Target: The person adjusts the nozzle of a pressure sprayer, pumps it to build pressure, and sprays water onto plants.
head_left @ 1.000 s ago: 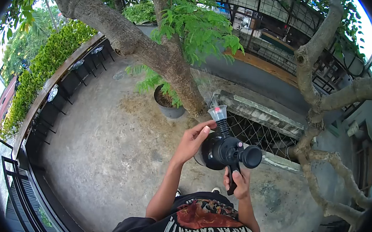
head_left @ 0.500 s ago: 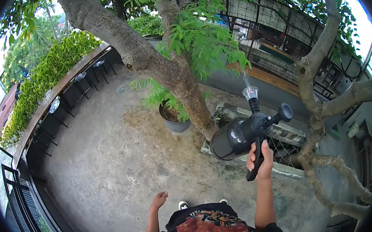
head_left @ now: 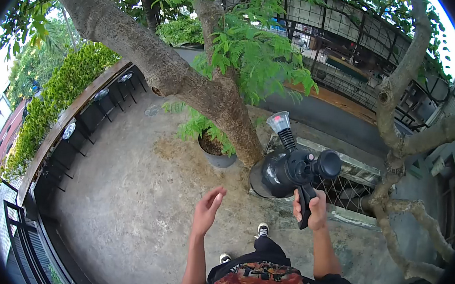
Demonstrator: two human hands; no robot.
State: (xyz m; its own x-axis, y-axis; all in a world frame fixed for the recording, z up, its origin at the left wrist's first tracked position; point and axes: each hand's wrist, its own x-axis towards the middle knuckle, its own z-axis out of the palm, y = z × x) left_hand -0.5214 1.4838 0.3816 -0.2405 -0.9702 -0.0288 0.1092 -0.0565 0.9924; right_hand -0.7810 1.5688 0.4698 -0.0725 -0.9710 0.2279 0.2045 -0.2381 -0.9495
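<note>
My right hand [head_left: 313, 209] is wrapped round the black handle of a dark pump sprayer [head_left: 276, 173]. A round black knob [head_left: 328, 164] sticks out on its right side. From the sprayer's head a ribbed black neck leads to a clear cone-shaped nozzle [head_left: 279, 122], tilted up and to the left. No spray shows at its mouth. My left hand [head_left: 209, 211] hangs in the air to the left of the sprayer, fingers stretched out, with nothing in it.
A tree trunk [head_left: 189, 87] leans across the middle, behind a potted plant [head_left: 216, 154]. Beyond the sprayer lies a concrete-edged pit with wire mesh [head_left: 345, 193]. Bare branches [head_left: 392, 151] rise on the right. Stools [head_left: 101, 96] line a long wooden counter [head_left: 55, 132] at left.
The sprayer has come down slightly, and its nozzle has swung left. Fine spray seen before at the nozzle is gone. My left hand has risen and opened; my feet have shifted in a step.
</note>
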